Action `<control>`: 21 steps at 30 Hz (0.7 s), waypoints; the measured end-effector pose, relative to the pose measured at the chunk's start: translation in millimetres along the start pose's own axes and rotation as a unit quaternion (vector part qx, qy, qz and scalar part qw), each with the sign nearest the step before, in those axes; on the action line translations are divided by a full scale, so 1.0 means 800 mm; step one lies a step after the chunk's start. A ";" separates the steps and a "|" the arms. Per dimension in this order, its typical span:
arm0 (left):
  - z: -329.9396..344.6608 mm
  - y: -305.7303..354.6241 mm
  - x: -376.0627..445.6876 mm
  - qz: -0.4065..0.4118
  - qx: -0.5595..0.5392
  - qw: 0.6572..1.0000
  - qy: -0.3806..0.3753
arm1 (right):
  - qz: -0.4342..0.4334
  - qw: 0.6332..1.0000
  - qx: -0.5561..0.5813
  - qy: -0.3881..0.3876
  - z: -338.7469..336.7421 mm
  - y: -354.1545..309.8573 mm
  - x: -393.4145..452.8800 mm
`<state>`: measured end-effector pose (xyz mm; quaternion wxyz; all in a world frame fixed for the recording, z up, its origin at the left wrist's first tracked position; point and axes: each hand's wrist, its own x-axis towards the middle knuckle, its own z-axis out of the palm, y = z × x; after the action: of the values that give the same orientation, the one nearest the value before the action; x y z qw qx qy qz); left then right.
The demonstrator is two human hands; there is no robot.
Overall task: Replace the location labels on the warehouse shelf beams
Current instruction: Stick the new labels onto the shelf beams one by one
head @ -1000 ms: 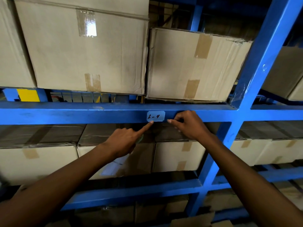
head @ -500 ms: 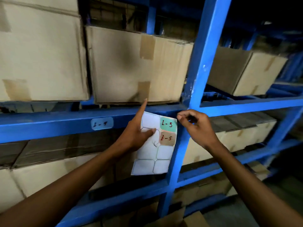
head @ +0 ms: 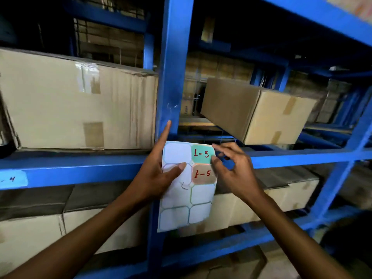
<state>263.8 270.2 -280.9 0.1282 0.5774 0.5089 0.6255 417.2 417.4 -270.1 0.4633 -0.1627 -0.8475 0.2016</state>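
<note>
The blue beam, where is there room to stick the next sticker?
The horizontal beam is bare between the stuck label at the far left and the left hand. It is bare again right of the right hand. The label sheet crowds the middle.

Both forearms bare, no sleeves, left hand (head: 155,174) and right hand (head: 235,172) ungloved.

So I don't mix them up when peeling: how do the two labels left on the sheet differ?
The L-3 label is green; the L-5 label is pinkish tan. L-3 sits in the sheet's top row, L-5 directly below it. The right hand has its fingertips at L-3's right edge; L-5 is untouched. Both have red handwriting and lie in the right column of the sheet, which the left hand holds.
</note>
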 end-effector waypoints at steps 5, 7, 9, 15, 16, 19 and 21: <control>0.030 0.027 0.013 0.043 0.071 0.996 0.020 | -0.018 1.000 0.003 -0.001 -0.019 0.016 0.009; 0.035 0.031 0.015 0.047 0.095 0.994 0.019 | -0.016 0.999 0.025 0.026 -0.021 0.014 0.013; 0.038 0.035 0.016 0.044 0.121 0.992 0.015 | -0.020 0.998 0.044 0.044 -0.023 0.008 0.015; 0.040 0.053 0.016 0.075 0.281 0.957 0.013 | 0.119 0.966 0.228 0.013 -0.037 -0.026 0.025; 0.040 0.056 0.016 0.079 0.300 0.951 0.010 | 0.161 0.947 0.277 0.004 -0.042 -0.033 0.030; 0.039 0.062 0.018 0.098 0.311 0.945 0.033 | 0.220 0.930 0.295 -0.022 -0.060 -0.047 0.040; 0.047 0.066 0.021 0.098 0.259 0.959 0.062 | 0.216 0.939 0.263 -0.039 -0.071 -0.051 0.042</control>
<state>313.4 277.2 -236.7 -0.1196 0.5977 0.6013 0.5166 444.4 408.5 -198.5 0.4012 -0.2066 -0.7260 0.5189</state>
